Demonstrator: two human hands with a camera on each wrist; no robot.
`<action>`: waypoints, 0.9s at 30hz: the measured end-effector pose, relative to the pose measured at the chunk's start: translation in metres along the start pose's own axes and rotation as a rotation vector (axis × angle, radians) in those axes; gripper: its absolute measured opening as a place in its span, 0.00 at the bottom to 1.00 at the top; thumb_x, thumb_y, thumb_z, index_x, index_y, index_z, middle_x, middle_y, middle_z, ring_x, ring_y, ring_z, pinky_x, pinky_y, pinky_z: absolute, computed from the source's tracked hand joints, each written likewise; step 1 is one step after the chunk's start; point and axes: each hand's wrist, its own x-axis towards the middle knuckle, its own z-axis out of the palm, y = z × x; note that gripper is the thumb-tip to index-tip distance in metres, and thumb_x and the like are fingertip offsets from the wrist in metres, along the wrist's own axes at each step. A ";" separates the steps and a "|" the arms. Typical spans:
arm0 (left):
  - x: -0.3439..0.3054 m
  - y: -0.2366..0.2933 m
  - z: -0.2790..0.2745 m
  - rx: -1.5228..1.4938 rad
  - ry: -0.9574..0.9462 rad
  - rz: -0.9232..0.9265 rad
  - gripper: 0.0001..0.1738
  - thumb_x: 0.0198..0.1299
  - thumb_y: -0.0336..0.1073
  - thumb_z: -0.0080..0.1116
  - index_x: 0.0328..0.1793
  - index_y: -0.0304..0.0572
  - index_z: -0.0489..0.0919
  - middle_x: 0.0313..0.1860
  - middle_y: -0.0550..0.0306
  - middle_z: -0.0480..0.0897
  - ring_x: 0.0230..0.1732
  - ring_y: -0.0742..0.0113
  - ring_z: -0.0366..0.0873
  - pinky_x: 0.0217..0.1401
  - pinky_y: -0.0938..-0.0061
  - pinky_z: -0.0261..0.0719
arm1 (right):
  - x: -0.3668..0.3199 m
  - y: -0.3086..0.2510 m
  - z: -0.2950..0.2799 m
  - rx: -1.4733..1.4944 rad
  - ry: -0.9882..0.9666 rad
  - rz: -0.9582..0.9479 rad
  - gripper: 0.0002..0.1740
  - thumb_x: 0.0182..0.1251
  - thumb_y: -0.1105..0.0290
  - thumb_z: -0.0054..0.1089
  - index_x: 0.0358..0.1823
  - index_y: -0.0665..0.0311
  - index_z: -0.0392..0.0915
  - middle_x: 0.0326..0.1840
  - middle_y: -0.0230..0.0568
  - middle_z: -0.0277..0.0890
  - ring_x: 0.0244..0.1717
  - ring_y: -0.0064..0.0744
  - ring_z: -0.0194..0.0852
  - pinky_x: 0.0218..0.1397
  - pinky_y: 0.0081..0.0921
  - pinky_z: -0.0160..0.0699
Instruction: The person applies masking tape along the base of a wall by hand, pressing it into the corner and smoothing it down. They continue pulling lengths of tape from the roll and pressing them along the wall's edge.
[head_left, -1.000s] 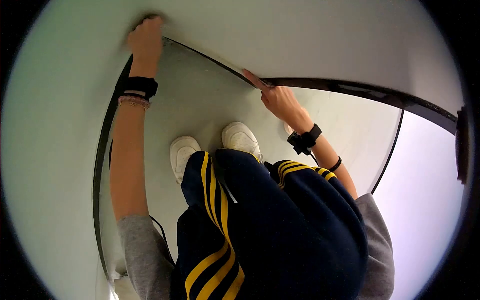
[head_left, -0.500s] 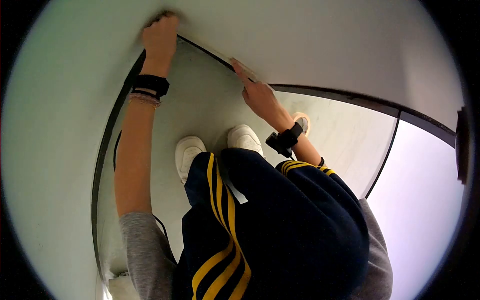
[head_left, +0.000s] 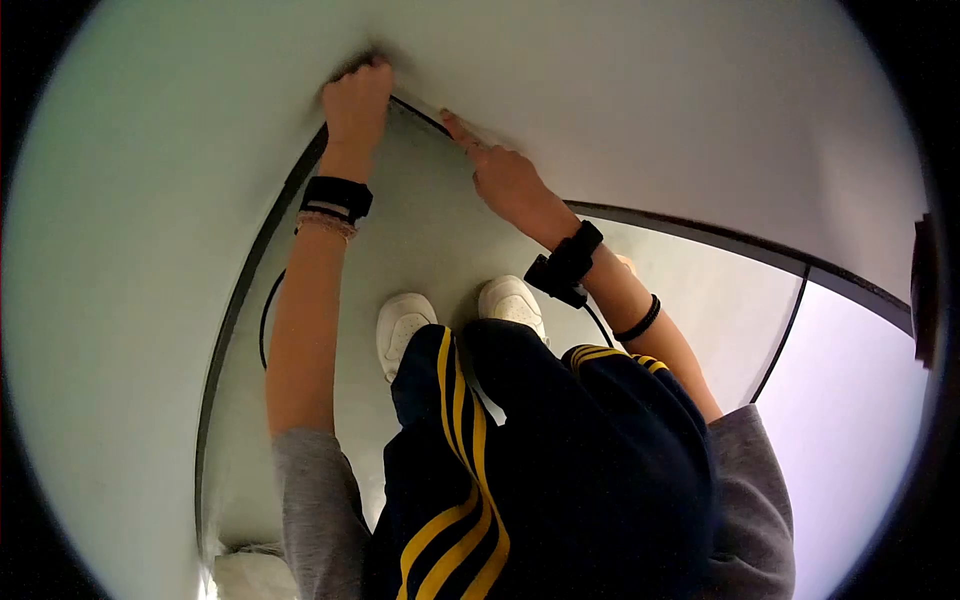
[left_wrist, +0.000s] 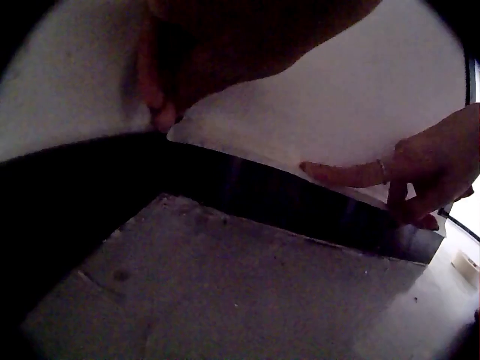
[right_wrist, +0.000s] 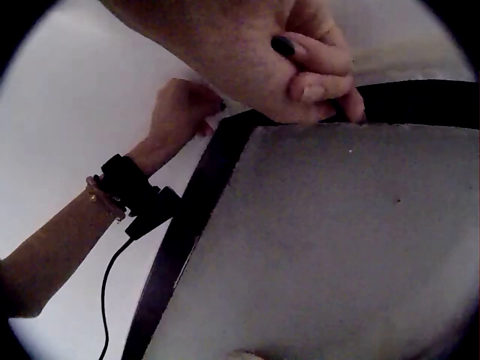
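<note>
At the corner of the walls, my left hand (head_left: 357,105) is curled, its fingertips pinching the end of a pale strip of masking tape (left_wrist: 232,150). This strip runs along the top edge of the black skirting board (left_wrist: 300,204). My right hand (head_left: 515,190) is a short way to the right, index finger straight and pressing the tape against the wall. Its other fingers (right_wrist: 322,88) are bent low over the skirting and hold nothing. The right wrist view also shows the left hand (right_wrist: 180,112) at the corner, its fingertips partly hidden.
A roll of masking tape (left_wrist: 466,268) lies on the floor to the right, mostly behind the right forearm in the head view. White shoes (head_left: 408,325) stand on the pale floor (head_left: 420,220). Cables hang from the wrist cameras (head_left: 562,268).
My right hand has slid left along the skirting, its index finger now closer to the left hand. The left hand stays at the corner, while the head view has shifted.
</note>
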 end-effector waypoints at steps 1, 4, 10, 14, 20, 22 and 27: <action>-0.001 0.002 -0.003 0.002 0.006 -0.020 0.09 0.42 0.28 0.67 0.27 0.44 0.76 0.20 0.57 0.80 0.23 0.63 0.82 0.21 0.74 0.78 | 0.001 -0.003 -0.003 0.006 0.004 -0.007 0.48 0.53 0.82 0.47 0.74 0.45 0.37 0.19 0.54 0.72 0.23 0.51 0.74 0.29 0.42 0.75; 0.000 0.003 -0.007 0.007 0.008 -0.027 0.10 0.41 0.28 0.68 0.26 0.45 0.75 0.18 0.57 0.79 0.21 0.65 0.82 0.19 0.75 0.78 | 0.012 -0.005 -0.006 -0.016 0.017 -0.066 0.49 0.51 0.83 0.47 0.74 0.47 0.38 0.19 0.53 0.72 0.23 0.50 0.74 0.29 0.39 0.75; -0.007 -0.005 -0.005 0.103 0.016 0.004 0.10 0.40 0.28 0.67 0.26 0.47 0.75 0.17 0.59 0.79 0.21 0.68 0.82 0.19 0.77 0.78 | 0.051 -0.016 0.011 -0.145 0.134 -0.197 0.51 0.49 0.84 0.49 0.74 0.53 0.36 0.21 0.52 0.74 0.22 0.47 0.75 0.26 0.38 0.75; -0.006 -0.002 -0.009 0.092 0.037 0.009 0.09 0.42 0.29 0.66 0.25 0.47 0.74 0.19 0.59 0.80 0.21 0.68 0.82 0.19 0.77 0.79 | 0.065 -0.019 0.030 -0.105 0.164 -0.185 0.52 0.47 0.83 0.51 0.74 0.55 0.36 0.25 0.54 0.77 0.24 0.48 0.77 0.26 0.38 0.76; -0.004 -0.002 -0.012 0.052 0.016 0.006 0.09 0.42 0.29 0.65 0.27 0.46 0.74 0.21 0.58 0.80 0.23 0.68 0.82 0.21 0.77 0.79 | 0.069 -0.043 0.019 -0.176 0.228 -0.082 0.49 0.50 0.80 0.52 0.74 0.56 0.39 0.28 0.54 0.78 0.27 0.50 0.79 0.28 0.40 0.79; -0.002 -0.002 -0.017 0.062 -0.001 0.000 0.09 0.42 0.30 0.65 0.28 0.45 0.74 0.22 0.57 0.81 0.24 0.67 0.83 0.22 0.76 0.80 | 0.070 -0.053 0.003 -0.192 0.118 -0.026 0.48 0.51 0.79 0.52 0.74 0.57 0.40 0.29 0.53 0.78 0.28 0.50 0.79 0.28 0.41 0.79; 0.002 -0.007 -0.021 -0.058 -0.062 -0.034 0.05 0.56 0.32 0.52 0.39 0.46 0.75 0.26 0.52 0.82 0.30 0.55 0.83 0.28 0.64 0.82 | 0.071 -0.061 -0.008 -0.136 0.078 -0.007 0.38 0.60 0.76 0.43 0.73 0.61 0.43 0.66 0.60 0.59 0.64 0.57 0.61 0.66 0.52 0.58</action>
